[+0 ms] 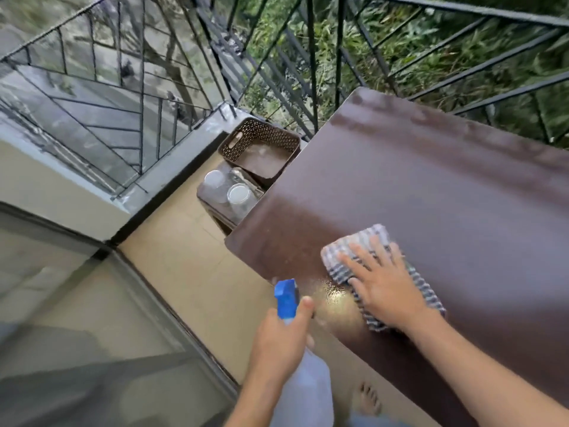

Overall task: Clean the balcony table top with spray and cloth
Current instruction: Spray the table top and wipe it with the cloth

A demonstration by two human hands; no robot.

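The dark brown table top [431, 186] fills the right half of the view. A wet, shiny patch [334, 295] lies near its front left edge. My right hand [385, 288] presses flat, fingers spread, on a grey-and-white striped cloth [357, 245] lying on the table beside that patch. My left hand [280, 340] grips the neck of a clear spray bottle [303, 392] with a blue trigger head [287, 298], held just off the table's front left edge, nozzle pointing away from me.
A brown perforated basket [261, 134] and a tray with clear glass jars [229, 195] stand on the tiled floor left of the table. Black metal railings [311, 72] enclose the balcony; greenery lies beyond. A sliding door track [172, 318] runs at the lower left.
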